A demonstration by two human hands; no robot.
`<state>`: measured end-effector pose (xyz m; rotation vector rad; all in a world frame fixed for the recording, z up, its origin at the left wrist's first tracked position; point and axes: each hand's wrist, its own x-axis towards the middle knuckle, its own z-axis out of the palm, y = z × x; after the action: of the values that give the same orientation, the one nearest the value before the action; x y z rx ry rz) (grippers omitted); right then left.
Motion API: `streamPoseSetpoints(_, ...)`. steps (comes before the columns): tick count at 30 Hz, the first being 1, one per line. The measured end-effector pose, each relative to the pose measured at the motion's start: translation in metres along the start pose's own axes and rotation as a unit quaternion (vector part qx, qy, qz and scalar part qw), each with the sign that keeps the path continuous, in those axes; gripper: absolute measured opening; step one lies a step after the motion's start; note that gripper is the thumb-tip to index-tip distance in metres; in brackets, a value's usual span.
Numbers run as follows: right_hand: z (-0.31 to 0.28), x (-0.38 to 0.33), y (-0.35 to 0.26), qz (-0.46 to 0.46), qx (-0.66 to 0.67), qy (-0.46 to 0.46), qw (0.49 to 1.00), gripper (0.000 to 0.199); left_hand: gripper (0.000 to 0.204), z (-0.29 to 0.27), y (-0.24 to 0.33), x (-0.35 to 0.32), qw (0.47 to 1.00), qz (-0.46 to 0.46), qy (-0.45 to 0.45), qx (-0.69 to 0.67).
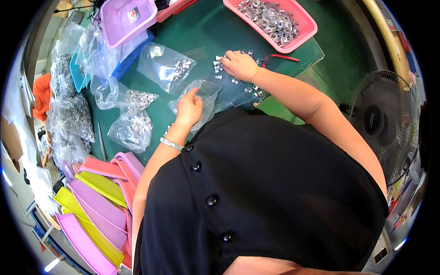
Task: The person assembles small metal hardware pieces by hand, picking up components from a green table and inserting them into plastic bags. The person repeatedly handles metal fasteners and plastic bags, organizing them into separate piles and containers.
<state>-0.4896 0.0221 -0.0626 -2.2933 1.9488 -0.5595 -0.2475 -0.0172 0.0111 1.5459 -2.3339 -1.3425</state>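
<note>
Right grip (240, 65): over loose metal fittings (218, 69) on the table (206, 28); closure cannot be told. Left grip (189, 108): at 1 clear bag (209, 93); hold unclear. Fittings: probably light, rigid, slippery; pinch outer edges. Bag: likely limp; take rim.

Left hand (190, 109) is over a clear plastic bag (208, 92) near the green table's (197, 30) near edge, right hand's (240, 66) down in loose metal bits (217, 64), and a pink basket's (308, 30) loaded up near the right corner.
</note>
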Motion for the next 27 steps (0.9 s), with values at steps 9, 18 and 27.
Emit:
streamPoseSetpoints(9, -0.021, 0.026, 0.006, 0.142, 0.281, -0.033, 0.948, 0.025, 0.043, 0.004, -0.005, 0.007, 1.0, 0.021, 0.008, 0.014)
streamPoseSetpoints(18, -0.011, 0.054, -0.094, 0.487, 0.671, -0.085, 0.552, 0.013, 0.047, 0.004, 0.015, 0.001, 1.0, -0.005, 0.014, -0.008)
streamPoseSetpoints(27, 0.0, 0.032, -0.115, 0.418, 0.706, -0.126, 0.557, 0.026, 0.045, 0.01, 0.005, -0.001, 0.998, -0.01, 0.027, -0.05)
